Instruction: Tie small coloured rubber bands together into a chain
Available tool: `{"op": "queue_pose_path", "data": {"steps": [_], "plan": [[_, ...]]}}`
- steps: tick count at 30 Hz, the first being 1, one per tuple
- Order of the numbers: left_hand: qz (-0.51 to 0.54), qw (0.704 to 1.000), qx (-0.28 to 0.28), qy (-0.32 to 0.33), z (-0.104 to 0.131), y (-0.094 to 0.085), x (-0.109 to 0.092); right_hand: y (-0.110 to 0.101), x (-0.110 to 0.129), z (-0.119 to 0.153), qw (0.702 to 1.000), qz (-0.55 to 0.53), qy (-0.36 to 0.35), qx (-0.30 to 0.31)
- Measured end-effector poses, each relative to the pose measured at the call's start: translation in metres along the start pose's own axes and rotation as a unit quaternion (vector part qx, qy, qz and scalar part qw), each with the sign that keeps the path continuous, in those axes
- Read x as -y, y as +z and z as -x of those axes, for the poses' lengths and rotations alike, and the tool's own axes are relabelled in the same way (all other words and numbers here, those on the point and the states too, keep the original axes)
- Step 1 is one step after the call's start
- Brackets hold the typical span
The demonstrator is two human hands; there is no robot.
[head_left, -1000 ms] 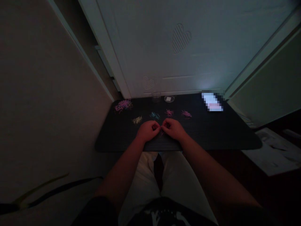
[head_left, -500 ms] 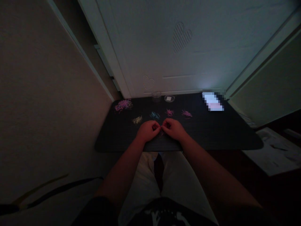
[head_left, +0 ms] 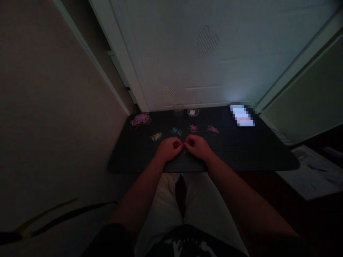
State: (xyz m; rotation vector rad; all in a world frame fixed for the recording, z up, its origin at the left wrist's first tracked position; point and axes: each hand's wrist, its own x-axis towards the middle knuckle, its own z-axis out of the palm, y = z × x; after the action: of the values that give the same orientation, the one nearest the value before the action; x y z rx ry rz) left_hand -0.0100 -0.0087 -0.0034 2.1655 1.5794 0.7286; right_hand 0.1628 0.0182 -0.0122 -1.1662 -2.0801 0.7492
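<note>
Near the front edge of a dark table (head_left: 241, 153), my left hand (head_left: 169, 148) and my right hand (head_left: 197, 145) meet at the fingertips, thumbs and forefingers pinched. What the fingers hold is too small and dark to make out. A few thin pinkish strands (head_left: 184, 152) show just below the fingertips. Beyond the hands lie small heaps of thin strands: a pale yellow heap (head_left: 156, 136), a blue heap (head_left: 177, 131), a pink heap (head_left: 193, 127) and a purple-pink heap (head_left: 213, 129). A larger mixed heap (head_left: 140, 120), mostly pink and purple, sits at the far left.
Against the white door panel (head_left: 171, 64) stand a clear container (head_left: 178, 110) and a round clear lid (head_left: 193, 112) with a white square. A lit, pixelated screen (head_left: 242, 115) is at the back right. White sheets (head_left: 308, 175) lie to the right, below table height.
Almost nothing differs. Both hands stay pinched together at the same place, and the heaps have not moved.
</note>
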Motion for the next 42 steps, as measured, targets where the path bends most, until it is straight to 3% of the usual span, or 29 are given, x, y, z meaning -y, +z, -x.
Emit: {"op": "queue_pose_path", "data": {"steps": [42], "plan": [[0.005, 1.000, -0.005, 0.016, 0.0005, 0.0003, 0.0018, -0.0004, 0.0010, -0.0004, 1.000, 0.013, 0.000, -0.003]]}}
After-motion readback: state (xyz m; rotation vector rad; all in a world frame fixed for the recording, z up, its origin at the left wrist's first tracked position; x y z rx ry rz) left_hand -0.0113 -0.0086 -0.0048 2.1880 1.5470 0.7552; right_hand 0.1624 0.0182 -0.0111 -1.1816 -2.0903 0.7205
